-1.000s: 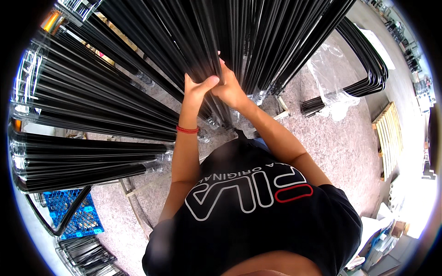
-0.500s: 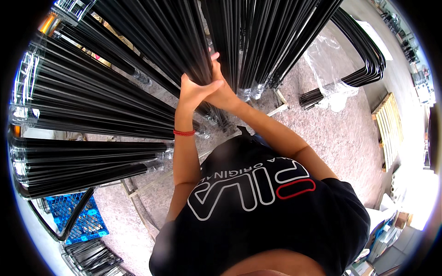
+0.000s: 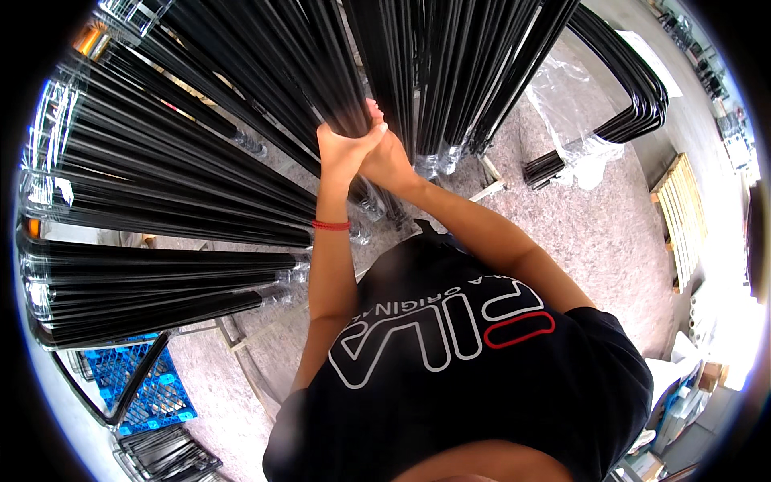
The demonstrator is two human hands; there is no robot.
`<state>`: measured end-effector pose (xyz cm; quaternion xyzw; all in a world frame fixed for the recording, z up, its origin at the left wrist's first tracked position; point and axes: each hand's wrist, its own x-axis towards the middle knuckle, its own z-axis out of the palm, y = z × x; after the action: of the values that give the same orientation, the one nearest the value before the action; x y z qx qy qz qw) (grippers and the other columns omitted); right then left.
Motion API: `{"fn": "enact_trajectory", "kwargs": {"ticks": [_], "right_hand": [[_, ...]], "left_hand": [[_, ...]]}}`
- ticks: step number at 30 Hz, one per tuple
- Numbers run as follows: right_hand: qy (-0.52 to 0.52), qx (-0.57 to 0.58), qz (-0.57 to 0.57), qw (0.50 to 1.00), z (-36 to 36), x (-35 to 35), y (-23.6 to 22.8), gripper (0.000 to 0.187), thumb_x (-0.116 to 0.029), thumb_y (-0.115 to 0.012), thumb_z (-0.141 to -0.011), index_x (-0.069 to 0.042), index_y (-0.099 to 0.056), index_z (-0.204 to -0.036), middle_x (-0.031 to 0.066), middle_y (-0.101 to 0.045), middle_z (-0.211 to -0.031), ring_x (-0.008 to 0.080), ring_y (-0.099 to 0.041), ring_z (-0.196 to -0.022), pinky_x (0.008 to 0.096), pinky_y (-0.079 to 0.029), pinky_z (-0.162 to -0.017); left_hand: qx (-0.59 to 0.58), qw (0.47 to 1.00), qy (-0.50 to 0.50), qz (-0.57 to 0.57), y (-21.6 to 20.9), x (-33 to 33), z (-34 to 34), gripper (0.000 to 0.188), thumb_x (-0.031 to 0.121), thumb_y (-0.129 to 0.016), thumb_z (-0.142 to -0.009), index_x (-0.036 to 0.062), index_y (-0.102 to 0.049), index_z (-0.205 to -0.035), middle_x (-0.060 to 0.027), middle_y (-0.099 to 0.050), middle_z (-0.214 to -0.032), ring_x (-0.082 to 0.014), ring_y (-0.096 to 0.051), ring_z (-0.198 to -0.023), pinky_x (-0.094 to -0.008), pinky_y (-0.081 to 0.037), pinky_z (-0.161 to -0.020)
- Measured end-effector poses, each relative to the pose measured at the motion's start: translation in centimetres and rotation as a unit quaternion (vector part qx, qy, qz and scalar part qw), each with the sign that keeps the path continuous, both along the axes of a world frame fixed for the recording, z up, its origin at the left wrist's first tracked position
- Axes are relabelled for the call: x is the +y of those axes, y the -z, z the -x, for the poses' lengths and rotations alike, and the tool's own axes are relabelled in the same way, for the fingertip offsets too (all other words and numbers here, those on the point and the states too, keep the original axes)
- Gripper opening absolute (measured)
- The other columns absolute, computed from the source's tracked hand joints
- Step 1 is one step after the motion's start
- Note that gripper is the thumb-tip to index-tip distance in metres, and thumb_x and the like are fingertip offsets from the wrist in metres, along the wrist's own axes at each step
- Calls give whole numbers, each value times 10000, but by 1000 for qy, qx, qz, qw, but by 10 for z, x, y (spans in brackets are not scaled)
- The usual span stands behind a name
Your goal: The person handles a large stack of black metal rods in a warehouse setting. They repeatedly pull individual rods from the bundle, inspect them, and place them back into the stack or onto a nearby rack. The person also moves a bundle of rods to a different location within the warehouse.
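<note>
Left hand (image 3: pixel 342 153) and right hand (image 3: pixel 390 165) both wrapped around near part of black tube bundle (image 3: pixel 293 64); bundle sits between them, running far-left. Other bundles (image 3: pixel 177 173) left and right.

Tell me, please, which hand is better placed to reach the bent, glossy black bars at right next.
Probably the right hand: it is nearer those bent bars, while the left hand is farther left.

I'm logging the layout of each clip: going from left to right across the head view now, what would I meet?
Blue pallet → left hand → right hand → clear plastic sheet → wooden pallet. The black bars span much of the view, so they are left out.
</note>
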<state>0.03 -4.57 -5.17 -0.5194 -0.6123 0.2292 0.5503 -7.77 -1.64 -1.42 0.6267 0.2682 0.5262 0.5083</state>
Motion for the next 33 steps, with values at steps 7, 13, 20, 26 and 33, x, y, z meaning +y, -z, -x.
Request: {"fn": "enact_trajectory", "kwargs": {"ticks": [7,13,20,26,33], "right_hand": [[5,20,-37,999,-4,-2,-1,714,-163,-647,-697,2,-263,-1276,211,-455,-1174,353,-485,-1056,369,-428,-830],[40,-19,-56,997,-5,-6,-7,721,-160,-646,-693,-1,-255,-1277,207,-458,-1166,357,-500,-1031,366,-434,-817],[22,-14,-30,999,-5,-6,-9,739,-151,-660,-679,29,-253,-1270,214,-443,-1182,359,-489,-1047,368,-432,-833],[21,-23,-45,998,-5,0,0,722,-139,-653,-686,45,-258,-1261,232,-457,-1157,370,-507,-1017,376,-449,-801],[53,-44,-99,993,-5,-4,-2,704,-142,-652,-692,42,-273,-1256,241,-466,-1142,384,-525,-975,388,-461,-765]], "left_hand": [[-9,1000,26,-3,1,0,-1,310,-32,-670,-681,-23,-552,-968,-39,-586,-862,-131,-559,-845,-273,-437,-820],[-18,998,49,-27,4,2,0,357,-4,-694,-668,-20,-545,-993,-46,-576,-890,-148,-553,-893,-294,-428,-850],[-32,997,62,-30,8,5,3,398,32,-715,-669,-28,-536,-1019,-62,-576,-931,-158,-551,-911,-297,-430,-847],[-32,997,72,-5,6,4,5,452,75,-740,-655,-35,-529,-1040,-66,-575,-951,-157,-547,-921,-284,-429,-839],[-38,996,78,8,6,3,6,486,92,-753,-636,-44,-526,-1045,-64,-576,-959,-159,-546,-926,-287,-422,-853]]}}
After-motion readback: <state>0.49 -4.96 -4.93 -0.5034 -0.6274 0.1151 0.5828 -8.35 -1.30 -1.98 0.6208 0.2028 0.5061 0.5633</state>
